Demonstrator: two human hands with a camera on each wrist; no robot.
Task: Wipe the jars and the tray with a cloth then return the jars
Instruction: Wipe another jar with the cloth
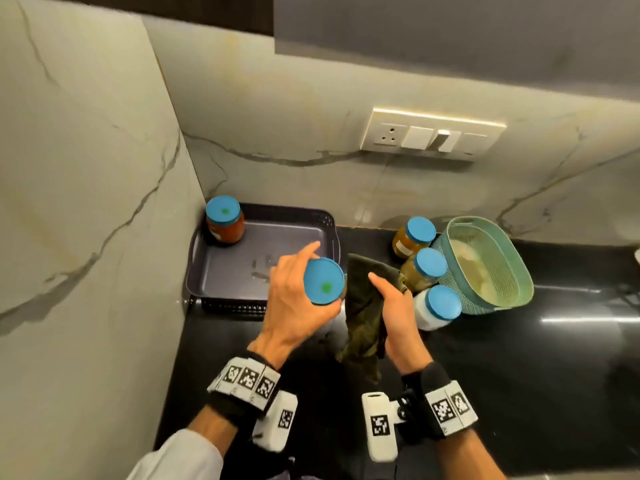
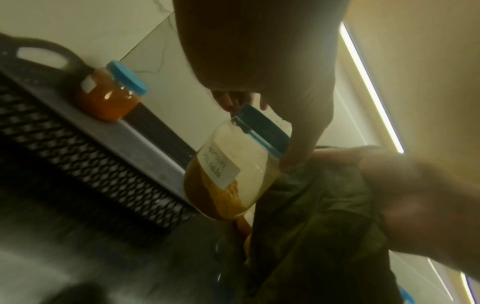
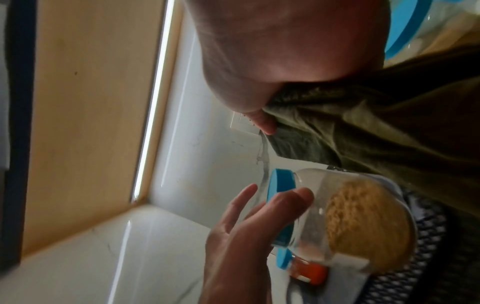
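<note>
1. Now, from the head view, the left hand (image 1: 294, 299) gripped a blue-lidded spice jar (image 1: 324, 280) just beside the grey tray (image 1: 221, 271); the right hand (image 1: 398, 313) clutched the green cloth (image 1: 363, 306).
2. Left wrist: the jar's label (image 2: 221, 164) was showing.
3. Right wrist: the thumb (image 3: 262, 121) pinched the cloth.

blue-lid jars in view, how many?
5. One in the tray's back-left corner; one held by the left hand near the tray; three on the counter beside the green basket. Others may be hidden.
</note>
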